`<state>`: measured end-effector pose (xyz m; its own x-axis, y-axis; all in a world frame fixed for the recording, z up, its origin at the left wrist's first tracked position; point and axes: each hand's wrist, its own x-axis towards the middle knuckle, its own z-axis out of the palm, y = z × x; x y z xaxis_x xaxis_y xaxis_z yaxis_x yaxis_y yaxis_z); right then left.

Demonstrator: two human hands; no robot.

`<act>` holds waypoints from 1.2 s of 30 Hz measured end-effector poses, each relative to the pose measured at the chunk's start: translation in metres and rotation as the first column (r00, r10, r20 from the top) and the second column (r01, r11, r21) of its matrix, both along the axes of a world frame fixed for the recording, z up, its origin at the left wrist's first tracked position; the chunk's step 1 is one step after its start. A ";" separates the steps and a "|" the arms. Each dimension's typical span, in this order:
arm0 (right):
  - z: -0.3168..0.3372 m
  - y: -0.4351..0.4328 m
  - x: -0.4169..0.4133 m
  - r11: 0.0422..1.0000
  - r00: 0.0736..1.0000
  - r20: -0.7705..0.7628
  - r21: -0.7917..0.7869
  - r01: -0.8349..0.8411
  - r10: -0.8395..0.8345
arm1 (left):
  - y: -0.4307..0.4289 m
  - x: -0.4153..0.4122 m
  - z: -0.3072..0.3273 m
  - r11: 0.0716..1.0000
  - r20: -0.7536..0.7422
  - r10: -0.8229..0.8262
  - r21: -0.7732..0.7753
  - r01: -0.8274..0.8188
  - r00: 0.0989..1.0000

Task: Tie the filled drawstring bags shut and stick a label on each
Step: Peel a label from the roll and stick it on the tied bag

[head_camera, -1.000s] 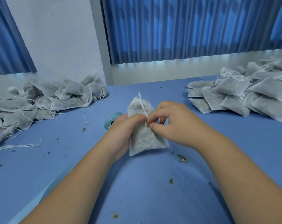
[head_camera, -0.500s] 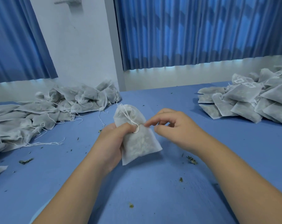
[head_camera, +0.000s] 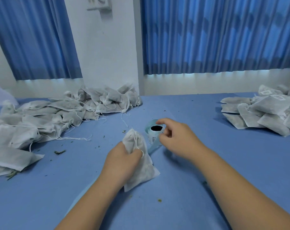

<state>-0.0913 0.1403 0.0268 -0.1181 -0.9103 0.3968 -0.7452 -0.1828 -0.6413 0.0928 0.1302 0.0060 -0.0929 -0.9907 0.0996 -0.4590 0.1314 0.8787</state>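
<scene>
One bag [head_camera: 141, 166] in the left hand [head_camera: 121, 161], right hand [head_camera: 177, 138] at the label roll [head_camera: 153, 133]

Mid-bench [head_camera: 207, 163] between two bag piles [head_camera: 41, 122], left fingers grip the bag's neck. Right fingers curl at the roll just behind it, maybe pinching the strip, too blurry to tell.

The left grip [head_camera: 122, 161] is covering the left side of the drawstring bag [head_camera: 141, 171]. The right grip [head_camera: 179, 138], slightly blurred, is hiding the right edge of the label roll [head_camera: 152, 136], leaving contact unclear, and the roll's print is showing too small to read. The picture's edges are cutting off the unlabelled bag pile [head_camera: 41, 123] and the labelled bag pile [head_camera: 265, 112].
</scene>
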 end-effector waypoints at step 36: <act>-0.027 -0.012 -0.020 0.998 1.000 -0.005 0.056 -0.001 0.001 | -0.015 -0.029 0.005 0.981 0.267 0.007 -0.190 0.045 0.964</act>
<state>-0.1111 0.1282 0.0000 -0.1152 -0.9313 0.3456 -0.7480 -0.1476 -0.6471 0.0639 0.1148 0.0109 -0.1608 -0.9529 0.2573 -0.6673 0.2970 0.6830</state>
